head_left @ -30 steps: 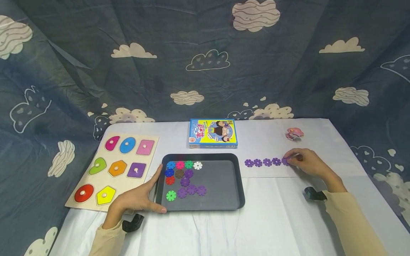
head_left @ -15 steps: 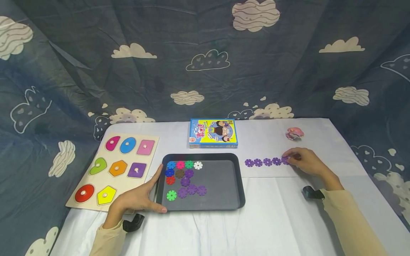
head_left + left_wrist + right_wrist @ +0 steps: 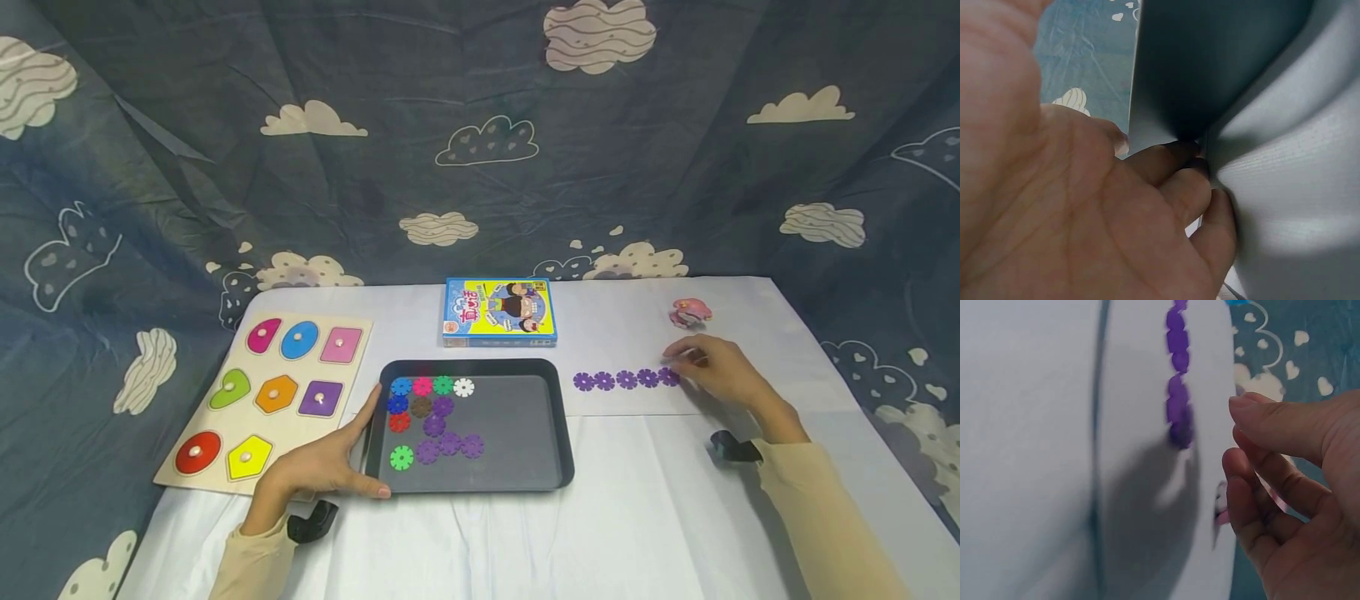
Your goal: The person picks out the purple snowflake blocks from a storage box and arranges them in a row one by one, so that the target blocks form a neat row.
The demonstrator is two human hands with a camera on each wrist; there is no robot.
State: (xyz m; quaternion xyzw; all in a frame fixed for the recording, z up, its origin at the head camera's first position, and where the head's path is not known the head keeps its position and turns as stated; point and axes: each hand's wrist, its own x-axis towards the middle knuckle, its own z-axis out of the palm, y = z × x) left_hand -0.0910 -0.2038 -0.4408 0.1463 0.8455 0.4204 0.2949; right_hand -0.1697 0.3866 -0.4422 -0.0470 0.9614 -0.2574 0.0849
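Note:
My left hand [image 3: 322, 467] holds the left end of a dark grey tray [image 3: 517, 433], its thumb at the front corner and its fingers along the side. In the left wrist view several fingers [image 3: 1188, 190] are bent, their tips partly hidden. Notched plastic discs lie in the tray: a row of blue, pink, green and white, others below, and a purple group [image 3: 449, 444]. Right of the tray, purple discs [image 3: 626, 380] form a joined row on the white cloth. My right hand [image 3: 720, 371] hovers just above the row's right end, its fingers loosely bent and holding nothing.
A wooden knob puzzle board [image 3: 296, 433] with coloured shapes lies left of the tray, beside my left forearm. Behind the tray sits a blue and yellow box [image 3: 498, 312]. A small pink toy [image 3: 690, 313] stands beyond my right hand. A dark cloud-patterned curtain [image 3: 375, 192] hangs behind.
My right hand has let go of the last purple disc and risen slightly away, leaving the disc at the row's right end. The left hand and tray have stayed still.

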